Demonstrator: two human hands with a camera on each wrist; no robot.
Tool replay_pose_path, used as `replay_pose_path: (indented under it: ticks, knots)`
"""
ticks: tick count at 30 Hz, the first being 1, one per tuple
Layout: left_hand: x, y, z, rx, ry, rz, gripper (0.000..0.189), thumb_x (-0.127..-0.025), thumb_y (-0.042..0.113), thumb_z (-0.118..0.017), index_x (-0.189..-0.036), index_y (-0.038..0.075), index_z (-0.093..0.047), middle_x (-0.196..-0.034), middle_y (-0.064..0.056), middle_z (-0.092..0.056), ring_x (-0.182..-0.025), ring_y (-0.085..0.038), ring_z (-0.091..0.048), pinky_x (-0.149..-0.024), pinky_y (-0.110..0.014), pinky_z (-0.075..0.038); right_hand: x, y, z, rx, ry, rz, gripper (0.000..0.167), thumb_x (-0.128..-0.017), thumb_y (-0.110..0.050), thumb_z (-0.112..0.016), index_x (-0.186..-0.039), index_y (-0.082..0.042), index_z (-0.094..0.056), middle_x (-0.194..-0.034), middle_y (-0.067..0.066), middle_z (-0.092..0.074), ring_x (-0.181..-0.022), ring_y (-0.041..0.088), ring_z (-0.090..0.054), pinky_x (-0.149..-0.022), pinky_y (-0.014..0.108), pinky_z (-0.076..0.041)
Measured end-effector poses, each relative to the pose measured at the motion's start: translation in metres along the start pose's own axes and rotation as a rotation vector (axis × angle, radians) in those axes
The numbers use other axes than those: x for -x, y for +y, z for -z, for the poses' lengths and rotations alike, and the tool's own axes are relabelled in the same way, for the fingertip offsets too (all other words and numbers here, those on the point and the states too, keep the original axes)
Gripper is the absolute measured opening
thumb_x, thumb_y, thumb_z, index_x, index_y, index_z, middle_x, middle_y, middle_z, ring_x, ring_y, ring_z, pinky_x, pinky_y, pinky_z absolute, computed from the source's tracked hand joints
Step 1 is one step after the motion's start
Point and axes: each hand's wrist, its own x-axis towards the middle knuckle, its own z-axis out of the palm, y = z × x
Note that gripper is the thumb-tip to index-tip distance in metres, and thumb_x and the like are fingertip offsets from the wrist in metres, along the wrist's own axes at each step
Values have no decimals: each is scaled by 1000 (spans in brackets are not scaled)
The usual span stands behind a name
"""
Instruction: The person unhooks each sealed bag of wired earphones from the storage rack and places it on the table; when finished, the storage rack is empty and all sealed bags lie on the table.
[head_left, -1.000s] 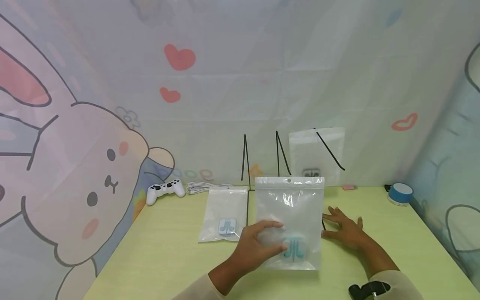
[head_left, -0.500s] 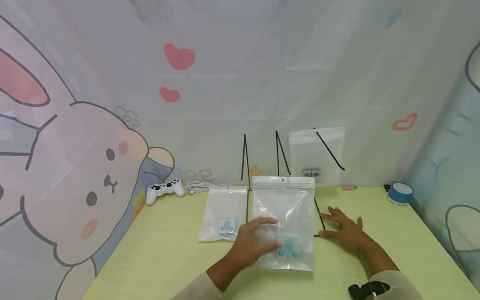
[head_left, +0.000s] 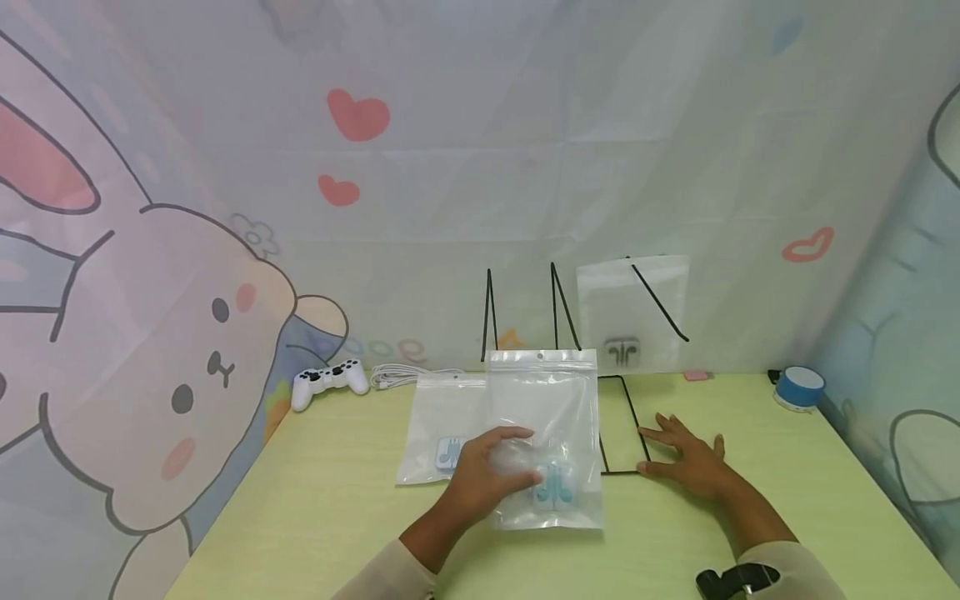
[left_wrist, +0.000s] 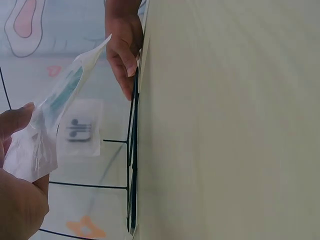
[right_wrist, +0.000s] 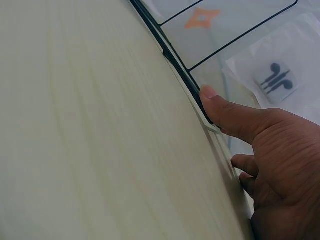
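A clear zip bag with a teal earphone case inside is held upright above the yellow-green table by the left hand, near the front centre. The fingers are curled round the bag's lower part, thumb on the near face; in the left wrist view the bag is seen pinched between thumb and palm of that hand, tilted away from the table edge. The teal case sits low in the bag, just beside the fingertips. A second bag with a similar case lies flat on the table, just left of and partly behind the held one. The right hand is laid flat on the table, fingers straight and spread, nothing gripped; its fingertips touch the base frame of a black wire rack. In the right wrist view the thumb of this hand is pressed against the rack's wire at the table surface. A third bag leans upright in the rack's rear section, against the backdrop. A white game controller and a coiled white cable are noted at the far left of the table, a blue tape roll at the far right, and a small pink item near the rack, too small to identify.
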Motion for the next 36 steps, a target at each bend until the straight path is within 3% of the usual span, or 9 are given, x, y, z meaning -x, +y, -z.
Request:
replay_pose_path:
  ticks: [14, 22, 29, 33, 36]
  knots:
    - [-10, -13, 30, 87, 15, 117, 59, -76, 12, -99, -130, 26, -79, -150, -3, -69, -136, -26, -59, -112, -38, -48, 0, 3, -1, -20, 31, 48, 71, -95, -50, -81, -154, -16, -63, -174, 30, -32, -165, 55, -15, -110, 95, 14]
    - [-15, -20, 51, 157, 23, 174, 61, -78, 6, -97, -134, 18, -77, -145, -15, -67, -114, -22, -68, -90, -28, -59, 0, -3, 2, -15, -3, 4, 76, -94, -48, -83, -156, -10, -60, -175, 31, -29, -164, 60, -13, -111, 94, 16]
    - [-20, -40, 75, 220, 9, 216, 65, -76, 0, -95, -137, 9, -74, -127, -18, -72, -91, -18, -75, -76, -29, -64, 1, -2, 1, -17, -4, -5, 76, -94, -46, -84, -157, -10, -60, -176, 30, -29, -164, 60, -13, -112, 92, 17]
    - [-24, -56, 93, 220, 11, 243, 67, -75, -1, -95, -138, 10, -74, -121, -16, -74, -91, -19, -75, -77, -30, -64, 1, -1, 1, -18, -4, 3, 77, -94, -46, -83, -157, -10, -59, -176, 31, -28, -164, 61, -13, -112, 93, 17]
    - [-25, -63, 106, 216, 4, 255, 68, -76, -1, -95, -139, 10, -73, -129, -16, -72, -98, -20, -74, -81, -30, -64, 1, 0, 1, -16, -4, 9, 77, -94, -47, -83, -157, -10, -59, -176, 31, -28, -164, 61, -13, -111, 93, 17]
